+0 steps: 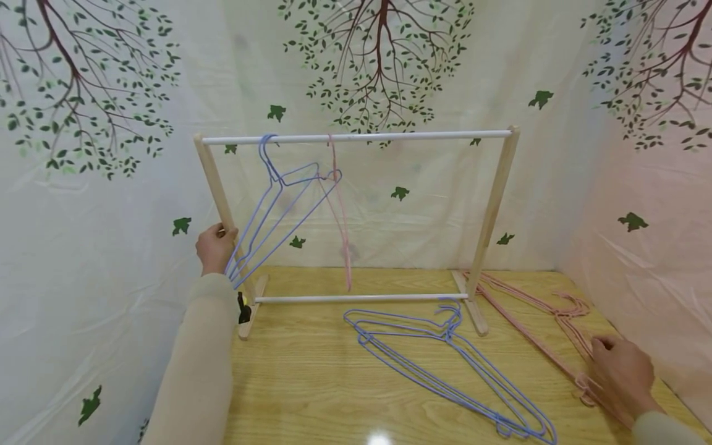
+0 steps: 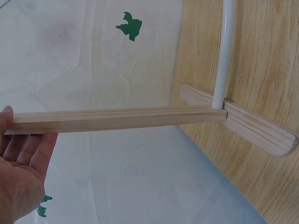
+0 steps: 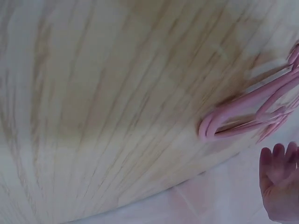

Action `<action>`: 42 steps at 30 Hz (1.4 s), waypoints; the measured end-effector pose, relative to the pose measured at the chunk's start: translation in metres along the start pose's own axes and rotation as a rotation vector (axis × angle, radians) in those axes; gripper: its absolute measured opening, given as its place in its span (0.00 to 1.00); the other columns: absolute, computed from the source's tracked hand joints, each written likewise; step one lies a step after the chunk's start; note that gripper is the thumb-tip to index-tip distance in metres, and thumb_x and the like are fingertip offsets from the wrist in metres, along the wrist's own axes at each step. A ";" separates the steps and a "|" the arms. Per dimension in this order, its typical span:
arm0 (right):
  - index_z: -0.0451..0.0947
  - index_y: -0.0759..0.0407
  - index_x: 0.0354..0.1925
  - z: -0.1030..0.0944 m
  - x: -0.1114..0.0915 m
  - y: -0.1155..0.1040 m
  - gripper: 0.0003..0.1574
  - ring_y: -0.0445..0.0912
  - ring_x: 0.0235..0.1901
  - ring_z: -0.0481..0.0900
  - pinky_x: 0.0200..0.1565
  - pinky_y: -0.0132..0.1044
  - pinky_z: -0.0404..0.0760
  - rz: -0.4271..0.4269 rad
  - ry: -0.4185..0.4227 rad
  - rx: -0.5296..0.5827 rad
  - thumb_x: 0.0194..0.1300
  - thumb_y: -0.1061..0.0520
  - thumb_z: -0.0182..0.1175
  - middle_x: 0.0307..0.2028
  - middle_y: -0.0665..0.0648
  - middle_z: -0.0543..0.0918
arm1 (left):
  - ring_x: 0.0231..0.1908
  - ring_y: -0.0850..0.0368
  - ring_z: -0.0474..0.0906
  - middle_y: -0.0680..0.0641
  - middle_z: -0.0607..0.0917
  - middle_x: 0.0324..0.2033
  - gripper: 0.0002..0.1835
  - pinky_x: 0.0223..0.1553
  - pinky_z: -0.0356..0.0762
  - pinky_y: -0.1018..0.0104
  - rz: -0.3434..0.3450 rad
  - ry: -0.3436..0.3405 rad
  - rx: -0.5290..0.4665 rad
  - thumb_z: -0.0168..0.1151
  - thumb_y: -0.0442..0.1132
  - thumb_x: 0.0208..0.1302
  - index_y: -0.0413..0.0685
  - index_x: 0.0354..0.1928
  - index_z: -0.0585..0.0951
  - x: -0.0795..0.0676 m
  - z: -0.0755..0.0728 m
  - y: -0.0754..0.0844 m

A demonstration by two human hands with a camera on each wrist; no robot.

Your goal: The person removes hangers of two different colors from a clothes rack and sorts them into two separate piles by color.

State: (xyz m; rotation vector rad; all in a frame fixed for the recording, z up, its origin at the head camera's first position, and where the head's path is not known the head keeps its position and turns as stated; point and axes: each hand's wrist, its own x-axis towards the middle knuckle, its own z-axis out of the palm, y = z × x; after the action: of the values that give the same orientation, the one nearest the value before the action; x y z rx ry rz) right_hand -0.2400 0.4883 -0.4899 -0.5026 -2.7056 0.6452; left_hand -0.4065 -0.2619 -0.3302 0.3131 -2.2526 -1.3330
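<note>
Pink hangers: the bundle (image 1: 531,334) lies flat on the desk (image 1: 300,383), starting under the right hand (image 1: 622,374) and stretching away toward 10 o'clock; its long axis goes from 10 to 4, the hooks at about 11 from this hand.
Right hand: the nearer one, fingers relaxed and slightly bent, nothing seen in its hold; if it touches the wire, I cannot tell.
Left hand: far at 10 o'clock from the right hand (image 1: 216,248) — fingers and thumb closed round the left post (image 1: 214,185).
Top bar: at 10 o'clock from the right hand, the top bar (image 1: 384,137) carries blue hangers (image 1: 280,184) and one pink hanger (image 1: 346,241).
In the way: the right post (image 1: 493,204) — the far end of the pink bundle lies by its foot.
Blue bundle: at 9 o'clock, the blue bundle (image 1: 448,335) lies on the desk before the rack.
</note>
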 end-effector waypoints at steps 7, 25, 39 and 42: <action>0.72 0.73 0.60 0.000 0.009 -0.007 0.31 0.75 0.47 0.73 0.40 0.61 0.73 0.020 0.004 0.020 0.74 0.49 0.45 0.55 0.77 0.75 | 0.56 0.40 0.78 0.33 0.79 0.58 0.23 0.57 0.75 0.52 0.000 0.000 -0.010 0.55 0.39 0.74 0.37 0.67 0.73 0.002 0.000 -0.003; 0.86 0.63 0.46 0.025 0.004 -0.237 0.17 0.58 0.37 0.85 0.36 0.50 0.79 -0.391 0.288 0.367 0.71 0.52 0.59 0.38 0.64 0.87 | 0.56 0.39 0.78 0.33 0.80 0.57 0.22 0.59 0.74 0.51 0.023 0.024 0.019 0.55 0.40 0.74 0.35 0.65 0.75 0.002 0.001 -0.004; 0.86 0.57 0.50 0.029 -0.025 -0.425 0.21 0.48 0.40 0.82 0.44 0.45 0.79 -0.395 0.011 0.663 0.70 0.45 0.60 0.40 0.56 0.87 | 0.55 0.41 0.79 0.34 0.81 0.56 0.22 0.58 0.74 0.52 0.010 0.019 -0.002 0.56 0.39 0.74 0.37 0.65 0.75 0.006 0.002 -0.007; 0.86 0.56 0.49 0.034 -0.031 -0.447 0.22 0.48 0.40 0.82 0.44 0.45 0.79 -0.366 -0.016 0.689 0.70 0.42 0.60 0.40 0.54 0.87 | 0.55 0.40 0.79 0.34 0.81 0.56 0.22 0.57 0.74 0.52 0.009 0.019 -0.002 0.56 0.40 0.74 0.37 0.65 0.75 0.007 0.002 -0.008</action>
State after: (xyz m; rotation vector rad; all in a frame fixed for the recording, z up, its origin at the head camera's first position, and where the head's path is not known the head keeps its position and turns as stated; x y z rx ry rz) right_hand -0.3423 0.0894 -0.3099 0.1656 -2.2784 1.3686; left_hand -0.4143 -0.2671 -0.3359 0.3129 -2.2340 -1.3221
